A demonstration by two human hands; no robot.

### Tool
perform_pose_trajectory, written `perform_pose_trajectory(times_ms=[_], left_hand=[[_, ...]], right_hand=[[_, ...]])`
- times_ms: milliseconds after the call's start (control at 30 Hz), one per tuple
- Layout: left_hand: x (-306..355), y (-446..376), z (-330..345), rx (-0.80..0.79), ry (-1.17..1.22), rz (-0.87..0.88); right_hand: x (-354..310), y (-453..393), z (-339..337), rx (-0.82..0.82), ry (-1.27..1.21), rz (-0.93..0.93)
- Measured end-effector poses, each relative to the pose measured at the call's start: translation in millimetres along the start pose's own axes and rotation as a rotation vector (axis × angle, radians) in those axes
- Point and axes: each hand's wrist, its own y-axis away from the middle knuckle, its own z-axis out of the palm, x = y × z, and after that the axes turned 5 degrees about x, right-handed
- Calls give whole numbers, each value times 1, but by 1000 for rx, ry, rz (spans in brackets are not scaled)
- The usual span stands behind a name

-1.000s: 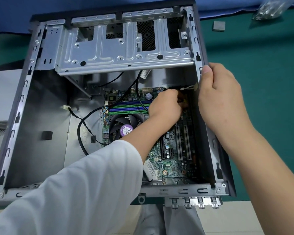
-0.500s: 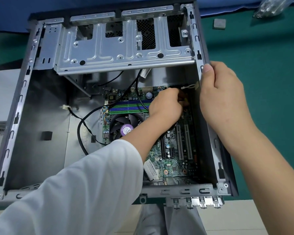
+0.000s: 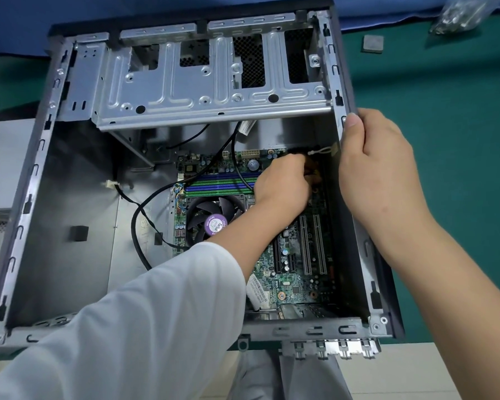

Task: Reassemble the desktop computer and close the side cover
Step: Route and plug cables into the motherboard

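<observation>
The open desktop case (image 3: pixel 55 197) lies on its side with no side cover on it. Inside sits the green motherboard (image 3: pixel 289 272) with a black CPU fan (image 3: pixel 211 220) and blue and green memory slots (image 3: pixel 220 186). My left hand (image 3: pixel 283 186) reaches into the case with curled fingers that pinch a small orange-brown connector (image 3: pixel 313 171) at the board's far right corner. My right hand (image 3: pixel 378 171) grips the case's right wall (image 3: pixel 367 255), thumb on the rim. A silver drive cage (image 3: pixel 202 90) spans the far end.
Black cables (image 3: pixel 139 217) loop across the case floor left of the fan. A small grey square part (image 3: pixel 373 43) and a clear bag of screws (image 3: pixel 462 15) lie on the green mat to the far right. A grey panel (image 3: pixel 6 157) lies left of the case.
My view has shifted slightly. Both hands stay in place, the left still working at the connector, the right still on the wall.
</observation>
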Motion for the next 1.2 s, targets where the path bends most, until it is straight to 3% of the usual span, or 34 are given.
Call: perform_pose_trajectory(times_ms=[400,1200], left_hand=[[2,-2,5,34,-233,205],[0,-3,6,34,-147,156]], right_hand=[[0,-1,0,-3,-13,7],[-2,0,-1,-3,-73,33]])
